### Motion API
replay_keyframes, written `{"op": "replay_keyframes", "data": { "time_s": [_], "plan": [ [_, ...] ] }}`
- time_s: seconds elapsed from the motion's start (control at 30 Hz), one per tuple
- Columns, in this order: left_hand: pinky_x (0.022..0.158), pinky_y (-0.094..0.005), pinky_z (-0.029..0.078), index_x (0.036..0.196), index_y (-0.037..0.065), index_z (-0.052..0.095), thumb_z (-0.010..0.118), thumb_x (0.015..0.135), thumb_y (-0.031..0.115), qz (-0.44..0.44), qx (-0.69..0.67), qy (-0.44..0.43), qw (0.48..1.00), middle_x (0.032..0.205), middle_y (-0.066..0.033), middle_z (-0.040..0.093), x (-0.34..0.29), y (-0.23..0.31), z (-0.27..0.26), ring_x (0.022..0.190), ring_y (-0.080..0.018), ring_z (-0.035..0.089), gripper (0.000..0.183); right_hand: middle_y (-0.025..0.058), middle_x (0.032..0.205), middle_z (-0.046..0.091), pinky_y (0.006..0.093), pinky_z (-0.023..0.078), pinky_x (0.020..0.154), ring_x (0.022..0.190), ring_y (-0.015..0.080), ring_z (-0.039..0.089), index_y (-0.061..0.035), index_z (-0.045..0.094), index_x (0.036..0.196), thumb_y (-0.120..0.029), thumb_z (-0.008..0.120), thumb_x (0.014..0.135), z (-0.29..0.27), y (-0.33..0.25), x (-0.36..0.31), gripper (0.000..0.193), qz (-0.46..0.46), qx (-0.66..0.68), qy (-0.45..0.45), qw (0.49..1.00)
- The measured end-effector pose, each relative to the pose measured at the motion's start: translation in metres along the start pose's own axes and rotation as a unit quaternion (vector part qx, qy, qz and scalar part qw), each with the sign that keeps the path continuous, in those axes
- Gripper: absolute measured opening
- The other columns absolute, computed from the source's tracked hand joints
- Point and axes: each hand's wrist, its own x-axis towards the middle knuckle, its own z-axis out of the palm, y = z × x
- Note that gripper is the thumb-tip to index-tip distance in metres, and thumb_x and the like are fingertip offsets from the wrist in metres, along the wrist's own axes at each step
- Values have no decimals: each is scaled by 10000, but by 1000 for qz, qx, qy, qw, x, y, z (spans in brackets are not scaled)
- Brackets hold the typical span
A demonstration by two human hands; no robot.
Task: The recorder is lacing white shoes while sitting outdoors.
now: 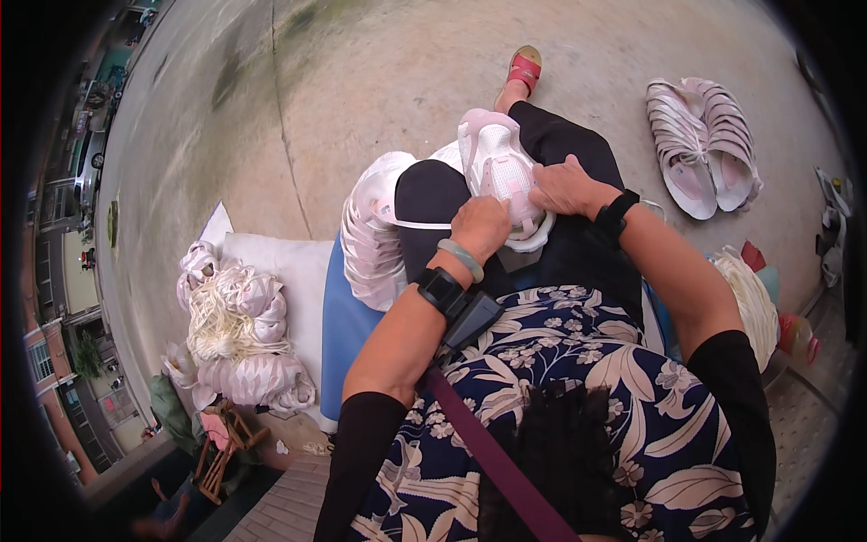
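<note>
A pale pink and white shoe upper lies across my lap, its toe pointing away from me. My left hand is closed at its left edge. On the other side, my right hand is closed with the fingertips against the lacing area. My fingers hide whether a lace is gripped too. A white lace-like band runs over my left knee toward my left hand. Beside that knee stands a nested stack of similar uppers.
Tied uppers lie on the concrete ground at the far right. At left, bundled uppers and a heap of cream laces rest on a pale sheet. More cream laces hang by my right elbow. A small wooden stool is at lower left.
</note>
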Motion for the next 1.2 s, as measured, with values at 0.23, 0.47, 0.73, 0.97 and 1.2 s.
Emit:
{"op": "replay_keyframes", "data": {
  "time_s": [0.23,0.47,0.73,0.97,1.2],
  "plan": [
    [732,-478,456,725,-87,614,441,861,333,7,2,-72,997,757,-312,570,5,-8,2,781,-459,564,475,192,762,622,448,367,702,716,330,613,6,612,719,-260,437,708,8,1,3,318,-65,1,16,998],
    [683,-460,457,712,-89,574,524,808,226,48,-63,-31,996,703,-298,556,-13,-6,-13,717,-438,566,333,105,727,582,394,342,692,680,251,577,-72,547,792,-232,547,752,2,-10,-30,164,-68,-66,186,978],
    [679,-484,446,737,-44,570,505,786,158,73,46,-20,996,726,-273,567,-10,0,3,738,-438,559,217,61,715,537,379,315,712,739,213,538,-98,541,818,-244,530,795,28,0,-33,148,-137,-51,290,946],
    [421,-332,446,707,-50,577,511,795,145,-18,-127,-149,980,534,-140,560,-5,-12,-22,379,-237,539,224,164,699,589,339,445,636,648,277,576,0,585,905,-233,528,819,-29,55,-81,254,-90,347,199,912],
    [365,-167,338,934,-25,617,528,871,116,-24,-353,-101,930,723,-29,594,-12,-14,-30,406,-42,446,178,3,670,562,196,424,487,547,65,521,-50,600,800,-205,565,840,-59,152,-260,164,301,473,287,777]
  ]
}}
